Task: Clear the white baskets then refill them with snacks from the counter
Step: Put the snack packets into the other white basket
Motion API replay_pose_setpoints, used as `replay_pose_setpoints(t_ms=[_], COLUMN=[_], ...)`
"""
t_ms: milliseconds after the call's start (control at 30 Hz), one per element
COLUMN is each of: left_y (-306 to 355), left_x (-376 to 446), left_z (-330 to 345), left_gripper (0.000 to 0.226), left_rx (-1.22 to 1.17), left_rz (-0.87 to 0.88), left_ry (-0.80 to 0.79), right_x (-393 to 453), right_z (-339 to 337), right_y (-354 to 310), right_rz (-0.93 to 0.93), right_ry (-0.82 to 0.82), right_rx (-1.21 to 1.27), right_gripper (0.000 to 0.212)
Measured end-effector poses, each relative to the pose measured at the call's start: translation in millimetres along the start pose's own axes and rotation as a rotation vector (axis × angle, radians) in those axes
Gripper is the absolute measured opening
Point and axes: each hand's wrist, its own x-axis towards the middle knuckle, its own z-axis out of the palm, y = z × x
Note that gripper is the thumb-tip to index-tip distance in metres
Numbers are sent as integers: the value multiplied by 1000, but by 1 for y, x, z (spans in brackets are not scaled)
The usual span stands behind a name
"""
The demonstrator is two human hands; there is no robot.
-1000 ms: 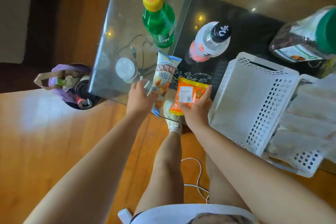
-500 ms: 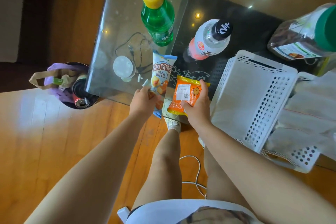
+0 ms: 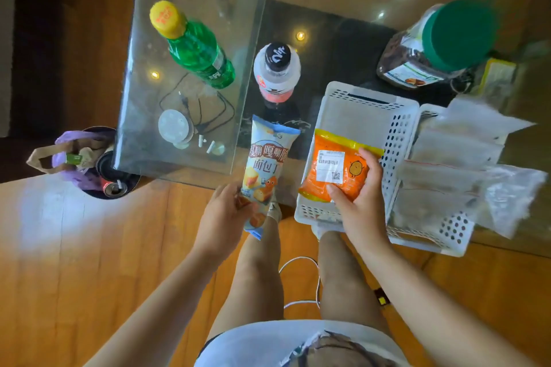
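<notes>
Evidently refilling, the right hand [image 3: 356, 205] grips the orange packet [image 3: 334, 167] over the white basket [image 3: 369, 110], ready to release; the left hand [image 3: 222, 214] holds the blue packet [image 3: 265, 164].

The basket [image 3: 399, 134] is white with rows of small round holes in its walls. The packet [image 3: 334, 164] over it is orange with a yellow top edge, a white label and a small cartoon face. The pouch [image 3: 265, 164] is pale blue and cream, printed with brown characters and golden bread cubes. One bottle [image 3: 196, 48] is clear green under a yellow cap; another bottle [image 3: 277, 74] is white and pink-red under a black cap with white lettering. The jar [image 3: 417, 65] shows dark brown contents beneath a green lid. The floor [image 3: 74, 262] is orange-brown wood.
</notes>
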Motion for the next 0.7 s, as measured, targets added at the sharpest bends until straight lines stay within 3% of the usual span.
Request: replay_pose_setpoints(t_ms=[167, 400, 533, 700], left_y=[47, 99, 106, 104], left_x=[-1, 23, 36, 43], left_z=[48, 106, 125, 137], left_gripper=[24, 32, 22, 15], left_rx=[-8, 332, 342, 316], left_rz=[73, 26, -53, -69], left_ry=[-21, 27, 26, 18], right_x=[0, 16, 29, 43], right_z=[-45, -45, -34, -27], right_y=[23, 39, 46, 55], right_rz=[88, 79, 70, 110], right_ry=[79, 20, -9, -30], right_rx=[-130, -331, -449, -414], right_gripper=[68, 73, 74, 77])
